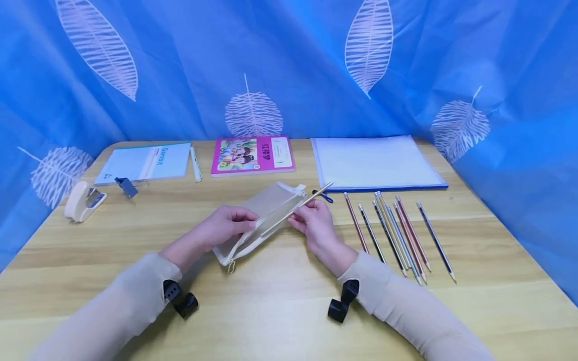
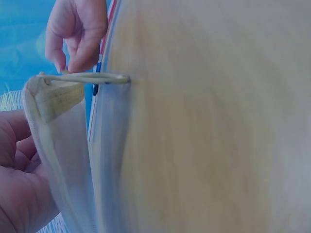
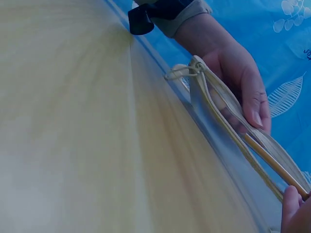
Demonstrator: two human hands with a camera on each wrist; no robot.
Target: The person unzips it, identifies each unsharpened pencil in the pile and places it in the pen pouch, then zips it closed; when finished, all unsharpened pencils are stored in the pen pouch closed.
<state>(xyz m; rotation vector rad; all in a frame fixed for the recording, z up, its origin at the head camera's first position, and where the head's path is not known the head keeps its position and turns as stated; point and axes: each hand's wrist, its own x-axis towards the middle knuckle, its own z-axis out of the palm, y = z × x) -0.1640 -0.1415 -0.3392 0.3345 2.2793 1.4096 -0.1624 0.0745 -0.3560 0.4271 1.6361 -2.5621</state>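
I saw the left hand [image 1: 223, 225] gripping the mesh pencil pouch [image 1: 264, 215], lifted slightly off the wooden table [image 1: 280, 311] in front of the pink book [image 1: 252, 155]. The right hand [image 1: 316, 220] pinched a pencil [image 1: 298, 208], its lower end inside the pouch mouth. Loose pencils [image 1: 397, 233] lay right of the pouch.

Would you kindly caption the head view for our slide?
Left hand holds a mesh pouch while right hand slides in a pencil.
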